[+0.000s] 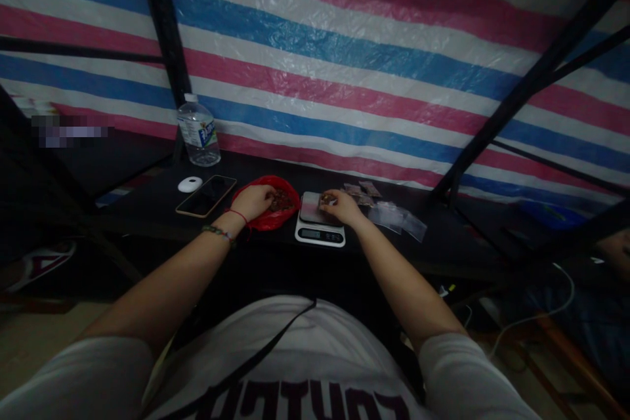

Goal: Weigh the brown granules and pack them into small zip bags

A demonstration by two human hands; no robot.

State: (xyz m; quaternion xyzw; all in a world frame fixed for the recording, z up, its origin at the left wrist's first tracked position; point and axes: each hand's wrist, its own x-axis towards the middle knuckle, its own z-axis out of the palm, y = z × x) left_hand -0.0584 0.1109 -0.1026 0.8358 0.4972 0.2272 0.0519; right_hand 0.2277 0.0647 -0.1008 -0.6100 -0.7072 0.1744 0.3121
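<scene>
My left hand point(256, 200) rests in a red plastic bag point(268, 218) of small brown pieces point(281, 199), fingers curled down among them. My right hand point(340, 206) lies over the metal plate of a small white digital scale point(319, 222), fingers bent around a few small brown bits at the plate's far right corner. What each hand actually grips is too small to tell. The scale stands right of the red bag on a dark table point(147, 207).
A phone point(205, 195) and a small white round object point(189, 184) lie left of the bag, a water bottle point(199, 131) behind them. Several small clear bags point(396, 218) lie right of the scale. A striped tarp hangs behind black frame bars. Cables trail at lower right.
</scene>
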